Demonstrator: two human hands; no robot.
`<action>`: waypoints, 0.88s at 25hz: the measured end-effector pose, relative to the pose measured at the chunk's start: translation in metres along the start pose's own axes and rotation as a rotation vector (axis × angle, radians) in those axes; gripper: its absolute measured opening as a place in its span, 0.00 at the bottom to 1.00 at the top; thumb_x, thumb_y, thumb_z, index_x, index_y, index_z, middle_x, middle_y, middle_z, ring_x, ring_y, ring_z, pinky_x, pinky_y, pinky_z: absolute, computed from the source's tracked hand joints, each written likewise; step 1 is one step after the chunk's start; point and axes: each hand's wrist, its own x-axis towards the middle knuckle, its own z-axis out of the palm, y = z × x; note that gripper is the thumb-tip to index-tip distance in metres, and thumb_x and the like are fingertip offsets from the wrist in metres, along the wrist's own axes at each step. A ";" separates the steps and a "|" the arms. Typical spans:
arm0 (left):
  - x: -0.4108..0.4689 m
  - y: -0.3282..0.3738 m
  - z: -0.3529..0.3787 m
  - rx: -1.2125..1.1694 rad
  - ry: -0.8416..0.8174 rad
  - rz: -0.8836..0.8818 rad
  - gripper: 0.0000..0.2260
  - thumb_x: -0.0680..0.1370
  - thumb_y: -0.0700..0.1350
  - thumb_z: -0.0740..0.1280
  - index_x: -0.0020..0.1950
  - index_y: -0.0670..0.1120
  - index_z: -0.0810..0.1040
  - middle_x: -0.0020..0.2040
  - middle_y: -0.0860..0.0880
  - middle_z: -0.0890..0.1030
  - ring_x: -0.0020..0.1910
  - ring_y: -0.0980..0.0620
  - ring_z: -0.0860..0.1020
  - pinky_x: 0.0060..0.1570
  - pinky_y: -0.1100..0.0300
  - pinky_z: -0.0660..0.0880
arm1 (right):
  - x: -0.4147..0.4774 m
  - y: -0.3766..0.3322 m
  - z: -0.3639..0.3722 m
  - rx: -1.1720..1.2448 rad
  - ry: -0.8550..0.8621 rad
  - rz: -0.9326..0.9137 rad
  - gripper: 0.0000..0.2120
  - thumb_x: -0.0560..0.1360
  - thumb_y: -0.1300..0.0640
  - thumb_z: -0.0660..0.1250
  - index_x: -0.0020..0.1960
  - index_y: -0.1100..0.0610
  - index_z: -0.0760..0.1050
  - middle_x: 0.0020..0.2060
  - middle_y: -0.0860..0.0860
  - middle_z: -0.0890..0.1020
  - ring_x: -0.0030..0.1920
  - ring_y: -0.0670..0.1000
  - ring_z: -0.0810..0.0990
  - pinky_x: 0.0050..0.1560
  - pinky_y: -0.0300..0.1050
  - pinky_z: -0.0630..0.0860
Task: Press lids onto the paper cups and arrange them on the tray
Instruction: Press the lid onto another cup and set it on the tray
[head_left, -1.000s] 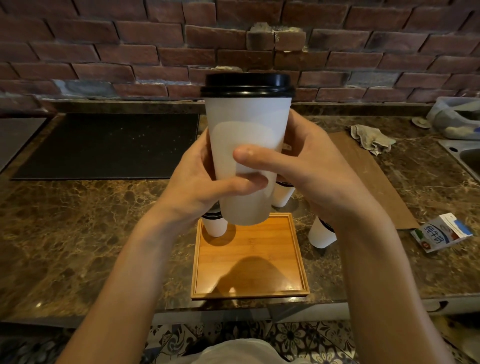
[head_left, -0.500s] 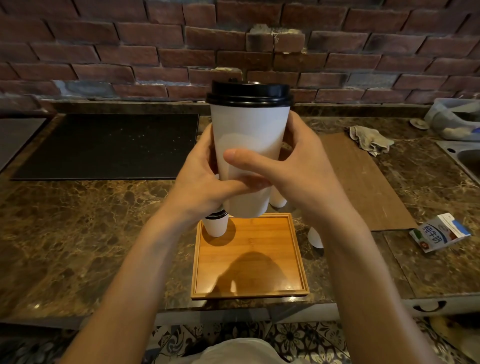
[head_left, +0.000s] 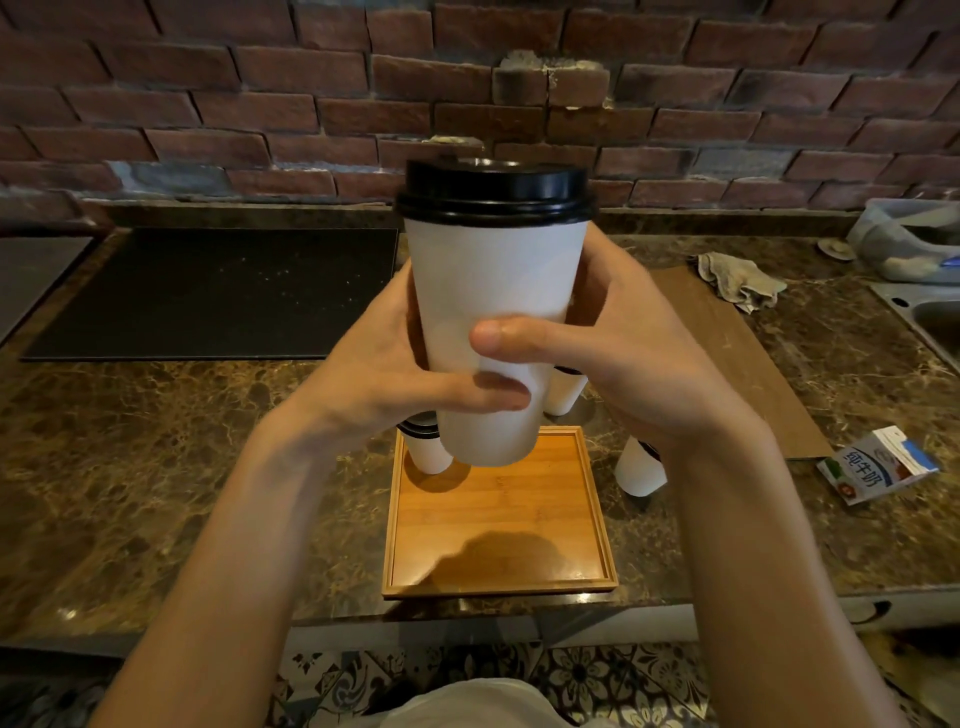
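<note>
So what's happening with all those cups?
A person is putting lids on paper cups and lining them up. Right now the left hand and right hand are wrapped round a tall white paper cup, black lid on, held in the air above the wooden tray. Another lidded cup stands at the tray's far left corner. A third cup stands on the counter right of the tray, and a fourth cup just beyond it, both partly hidden.

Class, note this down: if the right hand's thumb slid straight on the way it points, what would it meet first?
Probably the left hand: the right hand's thumb lies across the white cup, pointing at it. Depth is uncertain.
</note>
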 end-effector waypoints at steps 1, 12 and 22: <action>-0.001 0.000 -0.001 -0.011 -0.011 -0.015 0.38 0.64 0.53 0.77 0.68 0.46 0.64 0.58 0.58 0.78 0.60 0.53 0.77 0.52 0.64 0.77 | 0.000 0.001 -0.001 0.018 -0.020 0.004 0.38 0.62 0.52 0.79 0.68 0.54 0.69 0.59 0.52 0.80 0.60 0.52 0.80 0.55 0.51 0.80; -0.006 -0.002 -0.001 -0.031 0.016 -0.031 0.42 0.61 0.52 0.79 0.69 0.40 0.65 0.58 0.51 0.79 0.59 0.49 0.78 0.51 0.60 0.77 | -0.001 0.002 0.003 0.057 -0.080 0.017 0.31 0.64 0.60 0.78 0.64 0.51 0.71 0.54 0.46 0.82 0.58 0.47 0.81 0.52 0.41 0.78; -0.006 -0.005 0.006 0.127 0.215 0.069 0.34 0.59 0.46 0.76 0.62 0.55 0.67 0.55 0.67 0.78 0.57 0.65 0.76 0.46 0.72 0.76 | -0.005 -0.005 0.013 -0.116 0.071 -0.010 0.33 0.66 0.54 0.79 0.68 0.52 0.70 0.57 0.44 0.80 0.58 0.43 0.78 0.54 0.42 0.80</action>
